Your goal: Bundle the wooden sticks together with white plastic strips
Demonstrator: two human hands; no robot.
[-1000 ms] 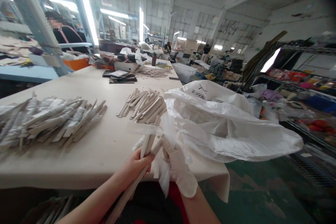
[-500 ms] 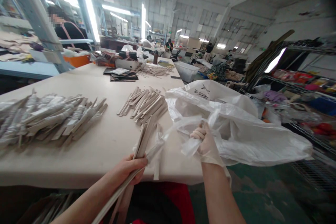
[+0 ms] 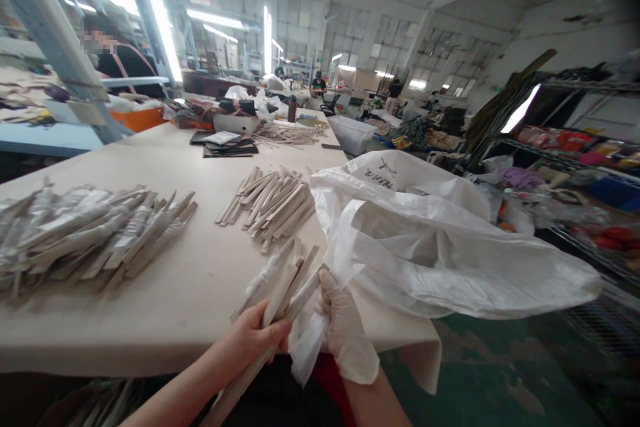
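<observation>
Long beige flat strips (image 3: 280,283) sit bundled in the bare left hand (image 3: 253,340), clenched around them at the cream table's (image 3: 165,307) near edge; the white-gloved right hand (image 3: 345,333) grips their thin clear plastic wrapper (image 3: 305,347).

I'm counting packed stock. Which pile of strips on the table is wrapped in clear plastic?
The big pile at the left end of the table: shiny clear film wraps its bundles. The middle pile and the far pile look bare.
</observation>
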